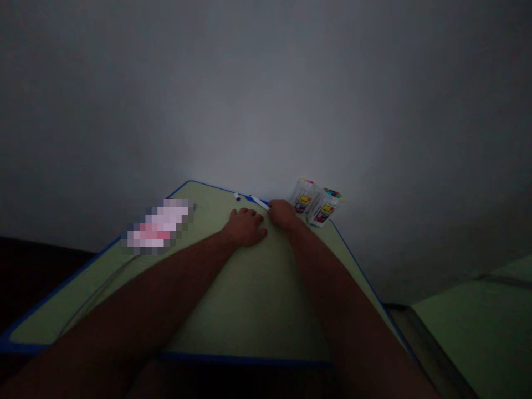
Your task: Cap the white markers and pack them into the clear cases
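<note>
My right hand point(282, 214) is closed around one end of a white marker pen point(260, 202), close to the table's far edge. The marker's dark tip points left, toward the wall side. My left hand point(246, 227) lies flat on the table point(253, 299), fingers spread, holding nothing. Just beyond its fingers is a small marker cap point(236, 196), white with a dark end. To the right of my right hand stand two clear plastic marker cases, one point(302, 197) with a few coloured ends showing and another point(325, 208) with several.
A blurred-out pink and white screen point(160, 227) lies on the table's left side, with a cable point(100, 288) running from it toward the near left corner. A grey wall point(266, 100) rises behind the table. Another green surface point(482, 327) is at the lower right.
</note>
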Demonstrator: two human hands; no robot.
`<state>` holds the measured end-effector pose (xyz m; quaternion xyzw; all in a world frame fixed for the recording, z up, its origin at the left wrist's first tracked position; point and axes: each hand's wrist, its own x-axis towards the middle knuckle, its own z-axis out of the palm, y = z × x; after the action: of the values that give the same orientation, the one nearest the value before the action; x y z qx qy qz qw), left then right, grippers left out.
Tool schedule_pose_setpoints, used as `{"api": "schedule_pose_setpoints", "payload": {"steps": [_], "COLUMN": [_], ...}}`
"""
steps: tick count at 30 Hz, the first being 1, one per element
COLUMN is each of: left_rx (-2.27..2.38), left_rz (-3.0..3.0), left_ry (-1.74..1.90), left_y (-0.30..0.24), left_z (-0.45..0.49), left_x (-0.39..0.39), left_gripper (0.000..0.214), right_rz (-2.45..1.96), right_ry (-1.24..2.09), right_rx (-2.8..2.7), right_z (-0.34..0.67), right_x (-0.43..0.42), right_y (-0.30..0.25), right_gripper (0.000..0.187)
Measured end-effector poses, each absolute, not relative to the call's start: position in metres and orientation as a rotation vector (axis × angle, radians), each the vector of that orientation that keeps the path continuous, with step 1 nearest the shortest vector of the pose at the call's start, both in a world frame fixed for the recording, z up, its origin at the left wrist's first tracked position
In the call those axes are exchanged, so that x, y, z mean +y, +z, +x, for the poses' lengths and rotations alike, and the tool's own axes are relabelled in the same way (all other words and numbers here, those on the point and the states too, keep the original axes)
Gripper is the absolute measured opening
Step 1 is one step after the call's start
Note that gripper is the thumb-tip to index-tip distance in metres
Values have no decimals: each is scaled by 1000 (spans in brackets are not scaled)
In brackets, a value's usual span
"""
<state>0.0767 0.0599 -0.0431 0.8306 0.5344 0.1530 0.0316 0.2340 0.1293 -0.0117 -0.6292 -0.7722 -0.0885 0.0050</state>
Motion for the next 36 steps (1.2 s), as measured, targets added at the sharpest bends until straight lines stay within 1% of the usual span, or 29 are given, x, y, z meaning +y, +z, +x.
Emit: {"api": "schedule_pose_setpoints", "payload": {"steps": [8,12,15,20,22,24,27,32,36], "left_rx": [1648,1656,1655,1650,1652,1646,1653,1716,1819], "left_rz": [2573,2598,2593,2585,2588,2596,2599,2531,2419], "left_ry": [442,448,434,420,416,419,449,556,683], "left_y": [-42,-45,-44,-41,-40,-40,-41,-46,-48], "left_z": [77,77,76,75,74,73,72,67,61], "left_x": [61,64,65,62,61,61,63,74,84], "left_gripper": [55,57,58,59,60,61,61,56,53], "right_rz": [-1975,-1967,-1940,-1870,-1848,-1818,-1732,-1587,-1559], "right_ry": [-175,-38,124,667,812,899,980,1125,1162], "right_rx": [-2290,-2271,-2183,-1755,-1580,-1477,-1459,-1458,-1435], "right_z": [245,255,265,277,278,279,281,287,286], "right_x": [98,76,60,38,32,29,30,37,40], "right_y": [-18,-16,-11,-9,-12,-15,-19,-25,-27], "right_gripper": [26,26,23,18,18,17,6,12,14]}}
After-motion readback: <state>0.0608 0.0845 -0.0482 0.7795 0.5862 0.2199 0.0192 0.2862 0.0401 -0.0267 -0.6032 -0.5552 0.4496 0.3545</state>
